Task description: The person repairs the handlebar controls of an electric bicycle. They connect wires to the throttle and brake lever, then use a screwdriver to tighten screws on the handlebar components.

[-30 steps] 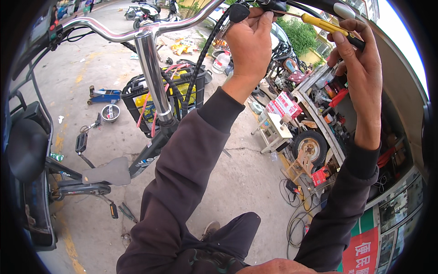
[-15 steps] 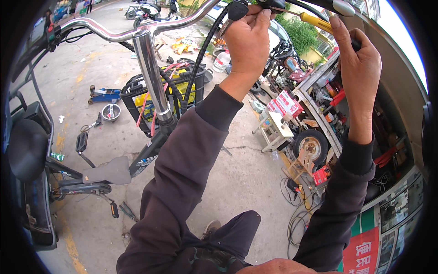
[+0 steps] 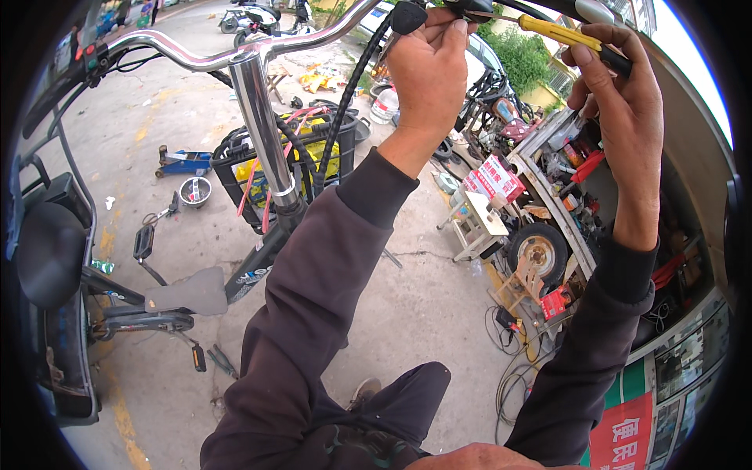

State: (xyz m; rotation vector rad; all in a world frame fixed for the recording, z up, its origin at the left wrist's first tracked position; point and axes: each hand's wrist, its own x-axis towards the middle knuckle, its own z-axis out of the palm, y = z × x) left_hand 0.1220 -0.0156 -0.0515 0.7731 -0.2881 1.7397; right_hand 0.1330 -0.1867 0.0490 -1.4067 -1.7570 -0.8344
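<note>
In my right hand is a screwdriver with a yellow and black handle, gripped between thumb and fingers. Its thin shaft points left to a black fitting at the right end of the chrome handlebar. My left hand is closed at that fitting, thumb pressed up against its underside; part of the fingers hides behind it. Beside the left hand is a round black part, with a black wrapped cable running down from it. The chrome stem rises from the bike frame.
A black basket with yellow contents hangs behind the stem. On the ground lie a blue floor jack, a metal bowl and pliers. At right stand a small white stool, a tyre and a cluttered bench.
My right hand has rolled and its fingers have shifted on the screwdriver handle, which now lies more visibly across the fingers. My left hand stays nearly in place.
</note>
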